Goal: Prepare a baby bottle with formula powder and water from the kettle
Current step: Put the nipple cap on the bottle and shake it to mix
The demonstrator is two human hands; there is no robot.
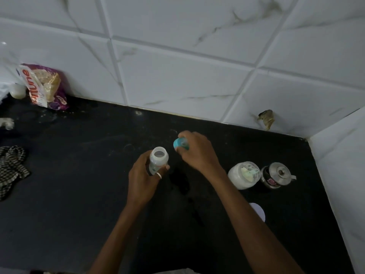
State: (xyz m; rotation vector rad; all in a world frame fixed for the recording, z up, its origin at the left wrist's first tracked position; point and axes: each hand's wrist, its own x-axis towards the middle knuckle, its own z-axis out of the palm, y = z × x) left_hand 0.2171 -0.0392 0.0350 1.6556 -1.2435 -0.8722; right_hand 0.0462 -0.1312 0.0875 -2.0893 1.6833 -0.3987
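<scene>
My left hand (143, 179) grips a clear baby bottle (158, 160) upright above the black counter; its mouth is uncovered. My right hand (199, 153), just right of the bottle, holds the teal bottle cap (180, 144) off the bottle. To the right stands an uncovered jar of white formula powder (244, 175) with a scoop lying inside. Beside it sits a small steel kettle (276, 175) with its lid on. A round white lid (257, 211) lies on the counter, partly hidden by my right forearm.
The black counter (79, 175) meets white tiled walls at the back and right. A purple and white food packet (45, 87) and a small white container (17, 90) stand far left. A checked cloth (10, 172) lies at the left edge.
</scene>
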